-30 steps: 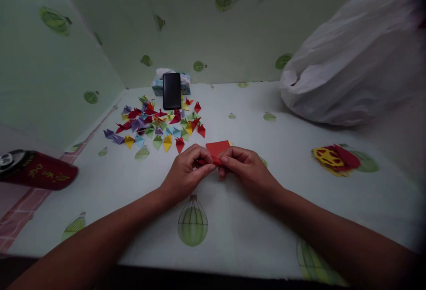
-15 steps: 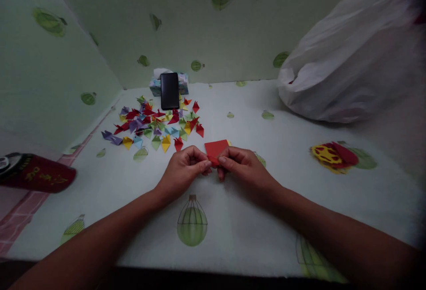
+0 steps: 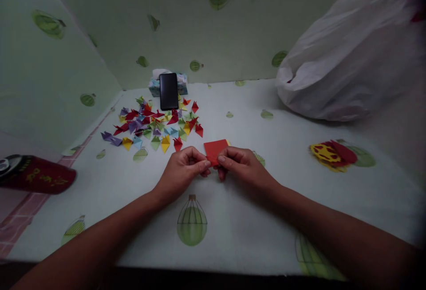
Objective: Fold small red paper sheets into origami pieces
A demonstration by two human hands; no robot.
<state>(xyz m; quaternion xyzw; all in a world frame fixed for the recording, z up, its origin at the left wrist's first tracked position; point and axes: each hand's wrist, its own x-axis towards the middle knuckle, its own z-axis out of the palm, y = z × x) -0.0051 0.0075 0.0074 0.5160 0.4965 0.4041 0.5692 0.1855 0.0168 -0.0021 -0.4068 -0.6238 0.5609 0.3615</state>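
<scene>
Between the fingertips of both hands is a small red piece of folded paper (image 3: 213, 160), mostly covered by the fingers. My left hand (image 3: 184, 165) pinches its left end, and my right hand (image 3: 246, 165) grips the right end with the thumb on top. Just beyond the fingers lies red square paper (image 3: 214, 146), with a yellow edge showing at its far right corner. Folded paper cranes (image 3: 155, 123) in red, yellow, green, blue and purple are spread over the table to the left of it.
A black phone (image 3: 169, 91) leans on a tissue box (image 3: 182, 84) behind the cranes. At left is a red can (image 3: 43, 175). On the right are yellow and red cut-out pieces (image 3: 329, 156) and a large white plastic bag (image 3: 333, 72). Balloon-print covering lines table and walls.
The folded red piece has tilted slightly between the fingertips. Both hands stay almost where they were, and the view has shifted a little.
</scene>
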